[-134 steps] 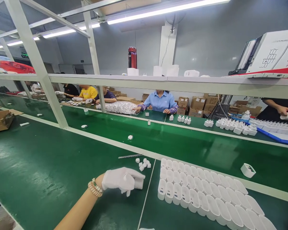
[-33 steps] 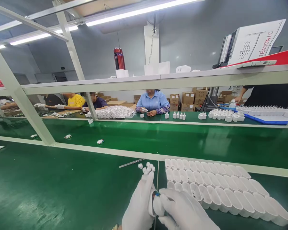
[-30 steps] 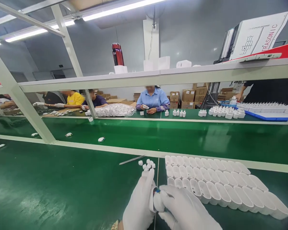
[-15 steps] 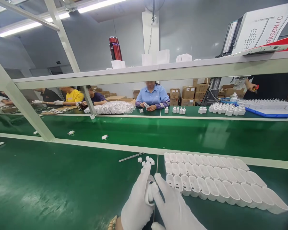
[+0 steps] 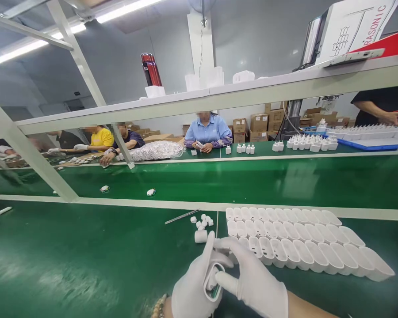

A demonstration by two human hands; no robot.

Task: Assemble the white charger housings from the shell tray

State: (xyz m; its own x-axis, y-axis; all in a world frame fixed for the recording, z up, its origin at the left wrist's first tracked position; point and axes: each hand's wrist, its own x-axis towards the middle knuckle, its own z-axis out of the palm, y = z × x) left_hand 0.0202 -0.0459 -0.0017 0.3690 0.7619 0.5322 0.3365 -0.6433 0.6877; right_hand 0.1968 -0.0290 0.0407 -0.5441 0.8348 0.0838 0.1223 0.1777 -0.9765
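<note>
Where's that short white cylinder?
In the head view, the white cylinder lies on the green bench between the left hand and the small white pieces, left of the white cups.

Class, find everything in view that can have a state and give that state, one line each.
Cup: held, mouth uncovered, green part showing inside
Left hand: gloved, closed around the cup
Right hand: gloved, thumb at the cup's mouth
Rows of cups: standing, mouths up
Tweezers: lying; open or shut, too small to tell
Blocks: loose, bunched
Flask: standing
Lamp: lit
</note>
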